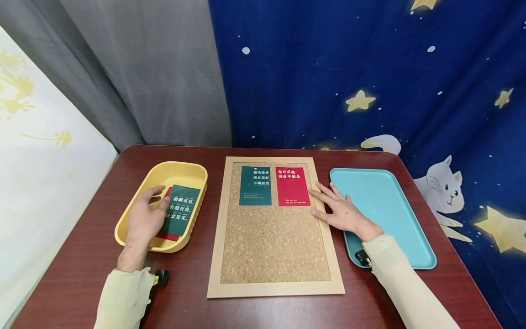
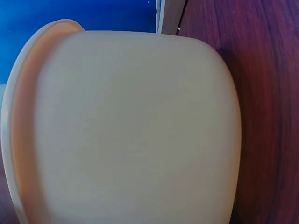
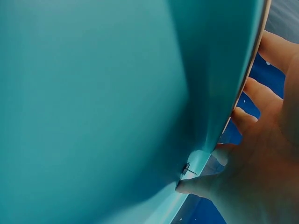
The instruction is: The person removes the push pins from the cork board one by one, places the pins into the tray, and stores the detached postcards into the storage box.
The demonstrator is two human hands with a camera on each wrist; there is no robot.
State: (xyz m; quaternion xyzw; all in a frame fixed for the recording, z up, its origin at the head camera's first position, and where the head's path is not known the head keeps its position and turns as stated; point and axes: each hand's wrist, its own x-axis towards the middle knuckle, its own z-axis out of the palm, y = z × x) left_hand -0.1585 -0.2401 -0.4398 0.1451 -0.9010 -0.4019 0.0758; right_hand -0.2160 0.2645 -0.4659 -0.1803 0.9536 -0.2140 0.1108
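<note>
My left hand (image 1: 144,219) reaches over the yellow basket (image 1: 123,228), fingers loosely bent with a gap to the thumb. The thumb tip is at the left edge of a green card (image 1: 182,212), which lies over a red card (image 1: 170,236) in the basket. My right hand (image 1: 343,214) rests with spread fingers across the wooden frame of the cork board (image 1: 275,246). Its fingertips are near the right edge of a pinned red card (image 1: 293,189). A pinned green card (image 1: 255,187) is left of that one. The left wrist view hides the left hand behind the basket wall (image 2: 135,126).
A blue tray (image 1: 382,201) lies right of the board, under the right forearm. One thin dark pin (image 3: 188,170) shows at the tray's edge in the right wrist view. All stand on a dark red table (image 1: 181,292), with curtains (image 1: 296,82) behind.
</note>
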